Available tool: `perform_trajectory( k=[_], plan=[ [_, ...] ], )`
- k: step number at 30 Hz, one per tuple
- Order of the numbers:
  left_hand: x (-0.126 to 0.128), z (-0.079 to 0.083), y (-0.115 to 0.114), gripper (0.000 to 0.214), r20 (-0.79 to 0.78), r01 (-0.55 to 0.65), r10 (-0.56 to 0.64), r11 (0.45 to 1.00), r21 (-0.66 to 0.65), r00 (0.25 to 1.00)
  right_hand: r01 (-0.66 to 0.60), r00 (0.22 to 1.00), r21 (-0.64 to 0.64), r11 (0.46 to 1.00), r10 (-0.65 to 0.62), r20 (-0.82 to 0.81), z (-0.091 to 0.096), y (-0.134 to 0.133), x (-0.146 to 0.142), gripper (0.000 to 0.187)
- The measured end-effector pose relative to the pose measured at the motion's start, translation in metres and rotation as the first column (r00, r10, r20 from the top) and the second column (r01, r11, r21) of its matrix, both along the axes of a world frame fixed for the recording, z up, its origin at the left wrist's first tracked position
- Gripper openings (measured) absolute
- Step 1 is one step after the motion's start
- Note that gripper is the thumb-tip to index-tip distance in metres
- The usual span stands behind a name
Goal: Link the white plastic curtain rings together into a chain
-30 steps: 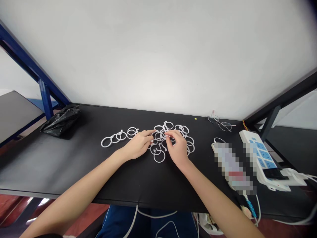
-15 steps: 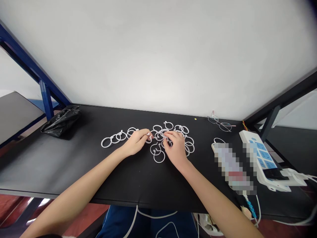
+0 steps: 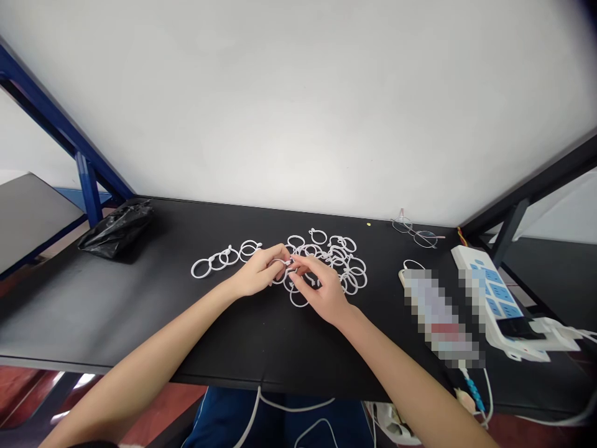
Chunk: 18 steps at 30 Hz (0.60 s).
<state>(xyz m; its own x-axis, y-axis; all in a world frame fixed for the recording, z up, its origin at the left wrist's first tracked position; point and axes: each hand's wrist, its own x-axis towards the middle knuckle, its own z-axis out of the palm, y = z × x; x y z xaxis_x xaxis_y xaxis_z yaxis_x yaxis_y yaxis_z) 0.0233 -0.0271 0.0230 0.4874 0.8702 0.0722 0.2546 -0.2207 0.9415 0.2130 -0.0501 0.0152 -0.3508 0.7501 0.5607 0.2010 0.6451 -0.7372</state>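
The right hand [image 3: 321, 291] has shifted left to meet the left hand [image 3: 259, 272], whose curled fingers pinch one white ring [image 3: 287, 263]; the right thumb and forefinger, slightly parted, reach it, grip unclear. Five rings [image 3: 230, 249] lie left on the black surface [image 3: 261, 342]; the central tangle [image 3: 332, 254] defies counting.

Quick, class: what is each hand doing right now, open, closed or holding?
Left hand: closed, holding a white ring.
Right hand: close by that ring; its grip cannot be told.
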Motion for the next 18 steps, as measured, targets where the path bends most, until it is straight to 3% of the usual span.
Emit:
perform_trajectory(
  k=[9,18],
  plan=[
    [-0.0007,-0.0012,0.0022,0.012,0.038,-0.032,0.034,0.998,-0.052,0.999,0.010,0.999,-0.010,1.000,-0.010,0.031,-0.0046,-0.0006,-0.0019,0.010],
    [0.0011,-0.0019,0.0024,0.012,0.075,0.001,0.009,0.993,-0.122,0.997,0.034,0.999,0.021,0.999,-0.035,0.022,-0.0065,-0.0014,-0.0023,0.011]
  ],
)
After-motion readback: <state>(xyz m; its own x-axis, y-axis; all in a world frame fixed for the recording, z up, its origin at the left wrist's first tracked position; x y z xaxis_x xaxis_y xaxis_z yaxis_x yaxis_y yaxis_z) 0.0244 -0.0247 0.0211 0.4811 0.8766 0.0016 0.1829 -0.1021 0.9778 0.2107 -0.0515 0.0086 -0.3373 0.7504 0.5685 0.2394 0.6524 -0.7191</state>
